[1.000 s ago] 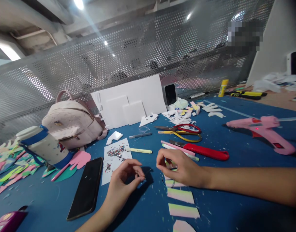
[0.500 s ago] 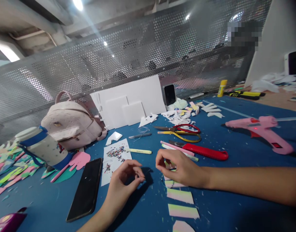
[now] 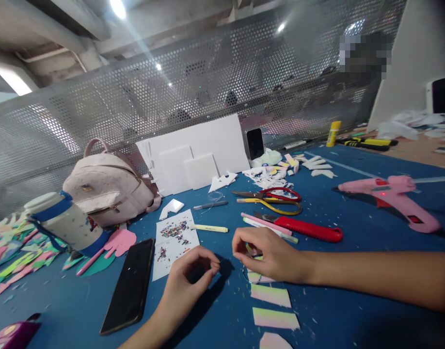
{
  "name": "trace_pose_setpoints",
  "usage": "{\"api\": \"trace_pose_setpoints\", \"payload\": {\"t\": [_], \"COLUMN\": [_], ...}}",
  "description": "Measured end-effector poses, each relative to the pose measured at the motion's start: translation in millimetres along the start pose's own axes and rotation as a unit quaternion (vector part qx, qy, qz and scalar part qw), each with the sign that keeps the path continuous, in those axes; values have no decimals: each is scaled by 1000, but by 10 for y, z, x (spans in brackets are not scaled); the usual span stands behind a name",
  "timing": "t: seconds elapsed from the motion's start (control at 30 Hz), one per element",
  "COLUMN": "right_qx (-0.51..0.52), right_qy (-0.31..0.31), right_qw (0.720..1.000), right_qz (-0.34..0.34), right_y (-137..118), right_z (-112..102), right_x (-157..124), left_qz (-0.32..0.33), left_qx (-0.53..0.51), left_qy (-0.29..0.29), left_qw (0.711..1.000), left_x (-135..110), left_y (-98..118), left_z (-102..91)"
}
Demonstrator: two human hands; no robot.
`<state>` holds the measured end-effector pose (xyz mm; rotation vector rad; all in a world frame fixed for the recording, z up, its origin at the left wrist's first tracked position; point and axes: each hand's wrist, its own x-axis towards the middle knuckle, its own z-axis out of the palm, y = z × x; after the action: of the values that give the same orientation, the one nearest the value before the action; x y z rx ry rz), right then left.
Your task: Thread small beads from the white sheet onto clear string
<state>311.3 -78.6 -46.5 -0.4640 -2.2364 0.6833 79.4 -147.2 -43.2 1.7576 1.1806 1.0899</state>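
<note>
My left hand (image 3: 189, 278) hovers over the blue table (image 3: 353, 228) with thumb and fingertips pinched together on something too small to name. My right hand (image 3: 269, 254) lies just to its right, fingers curled in a pinch, over a pale pink and green paper strip (image 3: 257, 277). What the right hand holds is hidden. A thin dark thread seems to run between the two hands. A white sheet with tiny coloured bits (image 3: 173, 237) lies just beyond my left hand.
A black phone (image 3: 130, 286) lies left of my hands. Beyond are a yellow pen (image 3: 210, 228), red box cutter (image 3: 309, 229), scissors (image 3: 277, 198), pink glue gun (image 3: 393, 196), white foam boards (image 3: 197, 155), a pink backpack (image 3: 108, 186) and a bottle (image 3: 64, 220). More paper strips (image 3: 275, 317) lie near.
Both hands have stayed almost in place; the left fingers have closed a little tighter and the right hand has edged slightly left.
</note>
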Motion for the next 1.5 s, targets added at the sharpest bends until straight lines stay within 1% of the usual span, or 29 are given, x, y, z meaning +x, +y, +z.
{"api": "trace_pose_setpoints", "payload": {"t": [0.2, 0.37, 0.63, 0.93, 1.1, 1.27, 1.4, 1.5], "right_qx": [-5, -8, -8, 7, 19, 20, 19, 19], "right_qy": [3, 1, -3, -9, -8, -18, -20, -20], "right_qw": [1000, 1000, 1000, 1000, 1000, 999, 999, 999], "right_qz": [6, 8, 5, -10, -15, -20, -19, -20], "right_y": [-7, -4, -6, -10, -34, -37, -35, -38], "right_z": [-4, 0, -5, -4, -7, -10, -11, -13], "right_x": [-2, -2, 8, 0, 4, -2, -2, 3], "left_qz": [10, 12, 39, 61, 61, 60, 63, 73], "left_qx": [-6, 24, 53, 43, 23, 19, 8, 13], "left_qy": [5, 11, 24, 32, 51, 35, 39, 31], "left_qw": [1000, 1000, 998, 997, 997, 997, 997, 997], "left_x": [6, 0, 4, 1, -5, 0, -3, -1], "left_y": [16, 33, 54, -8, -40, -39, -28, -13], "left_z": [3, 4, -8, -30, -30, -33, -36, -40]}}
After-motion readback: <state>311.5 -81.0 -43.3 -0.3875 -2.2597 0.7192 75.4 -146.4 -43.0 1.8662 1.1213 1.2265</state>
